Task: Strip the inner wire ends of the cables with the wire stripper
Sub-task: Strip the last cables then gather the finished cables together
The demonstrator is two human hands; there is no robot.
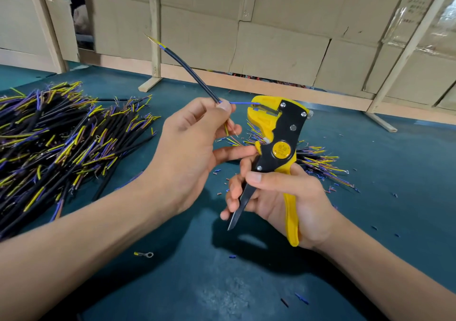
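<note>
One blue inner wire (243, 103) runs level from L hand (195, 133) rightward into the yellow head of the wire stripper (276, 133); black cable (190, 71) slants up-left behind, pinched by L thumb & finger. R hand (283, 197) curls round the handles, still spread. Both hands close, above the green mat (197, 283). Yellow pivot badge carries writing, unreadable. Cardboard wall (271, 24) print too blurry.
</note>
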